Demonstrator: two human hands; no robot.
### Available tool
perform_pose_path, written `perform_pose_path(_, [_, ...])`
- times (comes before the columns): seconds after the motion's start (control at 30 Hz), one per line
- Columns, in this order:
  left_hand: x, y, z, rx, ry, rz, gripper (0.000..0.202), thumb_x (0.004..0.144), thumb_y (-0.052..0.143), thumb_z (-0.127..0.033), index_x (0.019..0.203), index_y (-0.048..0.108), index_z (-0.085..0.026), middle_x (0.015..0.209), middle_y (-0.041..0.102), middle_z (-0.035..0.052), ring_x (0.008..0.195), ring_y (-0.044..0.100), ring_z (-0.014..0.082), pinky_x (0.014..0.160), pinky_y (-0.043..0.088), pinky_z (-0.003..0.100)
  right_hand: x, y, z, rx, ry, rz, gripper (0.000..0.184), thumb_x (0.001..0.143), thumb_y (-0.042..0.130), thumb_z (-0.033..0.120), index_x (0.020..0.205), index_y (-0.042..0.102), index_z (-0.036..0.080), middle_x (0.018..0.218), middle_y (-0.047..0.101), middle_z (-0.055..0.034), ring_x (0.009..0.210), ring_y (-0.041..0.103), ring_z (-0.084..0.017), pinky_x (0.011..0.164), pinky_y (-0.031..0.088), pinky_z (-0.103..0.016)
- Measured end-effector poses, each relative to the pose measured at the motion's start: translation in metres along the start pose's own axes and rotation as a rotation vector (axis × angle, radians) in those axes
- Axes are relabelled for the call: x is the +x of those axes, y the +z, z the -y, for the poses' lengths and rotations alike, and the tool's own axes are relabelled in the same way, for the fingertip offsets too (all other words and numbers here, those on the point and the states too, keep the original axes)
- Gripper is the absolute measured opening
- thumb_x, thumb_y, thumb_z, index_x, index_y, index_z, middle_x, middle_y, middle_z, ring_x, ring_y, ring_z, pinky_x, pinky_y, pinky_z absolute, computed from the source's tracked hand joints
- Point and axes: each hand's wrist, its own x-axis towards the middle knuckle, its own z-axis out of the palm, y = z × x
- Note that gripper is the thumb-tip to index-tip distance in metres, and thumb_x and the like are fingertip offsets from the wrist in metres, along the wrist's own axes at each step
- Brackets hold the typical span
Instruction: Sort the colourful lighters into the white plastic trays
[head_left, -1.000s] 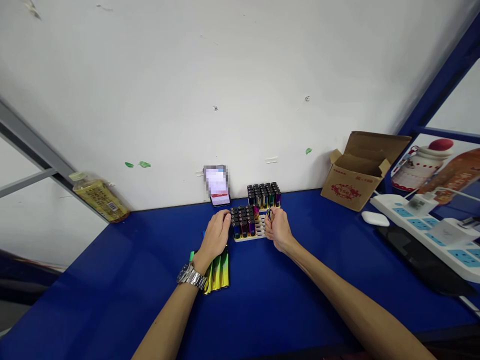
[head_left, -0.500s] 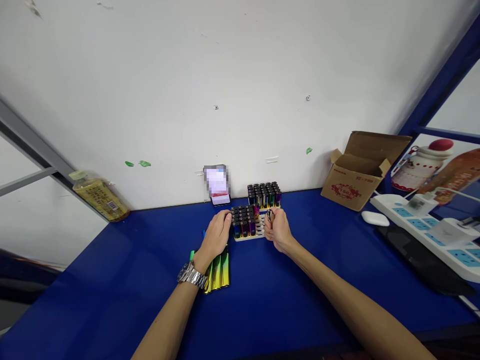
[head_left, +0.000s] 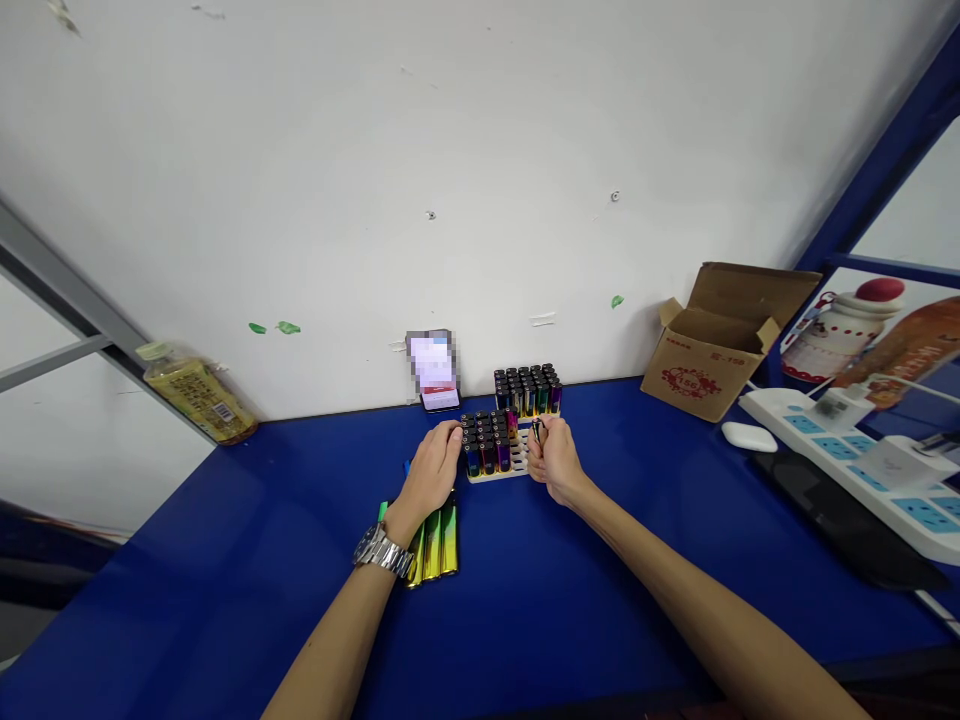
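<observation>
My right hand (head_left: pixel 556 460) is closed round a lighter (head_left: pixel 536 428), whose dark metallic top shows above the fist. It is at the right side of a white slotted rack (head_left: pixel 519 458). Several black-topped lighters (head_left: pixel 489 452) with shiny coloured bodies stand upright in rows on the rack's left part. My left hand (head_left: pixel 431 468) lies with its fingers stretched forward, fingertips at the left edge of these lighters; whether it presses on them I cannot tell. Under its wrist, several shiny green-to-gold long pieces (head_left: pixel 433 550) lie side by side on the blue table (head_left: pixel 540 610), partly hidden.
A second group of upright lighters (head_left: pixel 529 388) stands behind the rack, near the wall. A phone (head_left: pixel 436 370) leans there too. An open cardboard box (head_left: pixel 694 365), a white case (head_left: pixel 749 437), a power strip (head_left: pixel 862 470) and a black slab (head_left: pixel 840 520) are at right; a bottle (head_left: pixel 196 395) is at left.
</observation>
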Motion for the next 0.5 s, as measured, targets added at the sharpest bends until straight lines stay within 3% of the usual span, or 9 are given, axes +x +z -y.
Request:
perform_pose_path(0.1, [0.0, 0.0, 0.001, -0.008, 0.006, 0.002, 0.041, 0.096, 0.023, -0.044, 0.112, 0.052, -0.019, 0.109, 0.062, 0.0093, 0.103, 0.056, 0.0233, 0.092, 0.042, 0.04, 0.002, -0.002, -0.003, -0.019, -0.014, 0.013, 0.043, 0.088, 0.027, 0.031, 0.046, 0.028, 0.022, 0.031, 0.023, 0.0074, 0.027, 0.015, -0.004, 0.029, 0.01, -0.016])
perform_pose_path(0.23, [0.0, 0.0, 0.001, -0.012, 0.003, 0.005, 0.04, 0.097, 0.024, -0.043, 0.113, 0.052, -0.019, 0.11, 0.062, 0.0094, 0.104, 0.056, 0.0233, 0.093, 0.042, 0.041, 0.008, -0.007, -0.012, -0.044, -0.074, 0.09, 0.048, 0.089, 0.033, 0.057, 0.056, 0.035, 0.022, 0.034, 0.024, 0.0096, 0.029, 0.017, -0.005, 0.03, 0.013, -0.017])
perform_pose_path(0.3, [0.0, 0.0, 0.0, -0.009, -0.003, 0.004, 0.04, 0.097, 0.024, -0.043, 0.112, 0.052, -0.019, 0.11, 0.063, 0.0093, 0.105, 0.056, 0.0235, 0.093, 0.042, 0.041, 0.012, -0.011, -0.016, -0.06, -0.193, 0.146, 0.045, 0.085, 0.038, 0.064, 0.068, 0.038, 0.023, 0.038, 0.033, 0.01, 0.031, 0.025, -0.006, 0.032, 0.021, -0.018])
perform_pose_path(0.4, [0.0, 0.0, 0.0, -0.006, -0.008, -0.001, 0.04, 0.097, 0.024, -0.043, 0.112, 0.053, -0.02, 0.11, 0.063, 0.009, 0.105, 0.056, 0.0236, 0.093, 0.042, 0.042, 0.018, -0.018, -0.018, -0.172, -0.389, 0.197, 0.039, 0.084, 0.046, 0.063, 0.082, 0.039, 0.024, 0.05, 0.048, 0.0074, 0.042, 0.043, -0.011, 0.042, 0.037, -0.022])
perform_pose_path(0.5, [0.0, 0.0, -0.001, -0.006, 0.001, -0.009, 0.04, 0.097, 0.024, -0.043, 0.112, 0.053, -0.02, 0.109, 0.063, 0.0089, 0.104, 0.056, 0.0234, 0.092, 0.042, 0.041, 0.024, -0.026, -0.017, -0.421, -0.59, 0.123, 0.037, 0.085, 0.047, 0.059, 0.086, 0.05, 0.022, 0.069, 0.058, -0.0004, 0.064, 0.055, -0.016, 0.06, 0.046, -0.029])
